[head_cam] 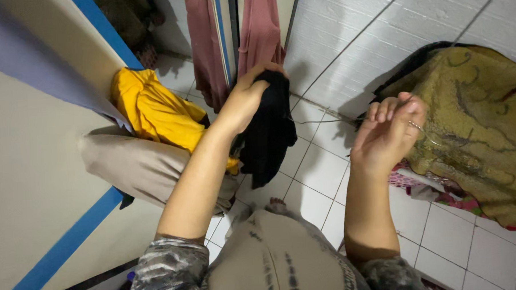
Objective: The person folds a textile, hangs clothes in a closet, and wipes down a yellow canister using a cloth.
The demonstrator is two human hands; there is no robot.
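Left hand point(246, 99) grips black cloth point(269, 133); right hand point(386, 132) — pinching thread point(326, 121) — beside yellow garment point(154, 111).

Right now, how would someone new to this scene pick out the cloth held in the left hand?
Start at the pink garment hanging at top centre. Just below it, the left hand grips a black cloth that dangles over the white tiled floor. It is the only black piece, right of the yellow cloth.

Matt black cloth point(269, 124) bunched in the left hand point(246, 99); glossy white floor tiles point(322, 171); a thin thread, possibly wire point(320, 121), at the right hand point(386, 136); coarse patterned olive fabric point(474, 126).
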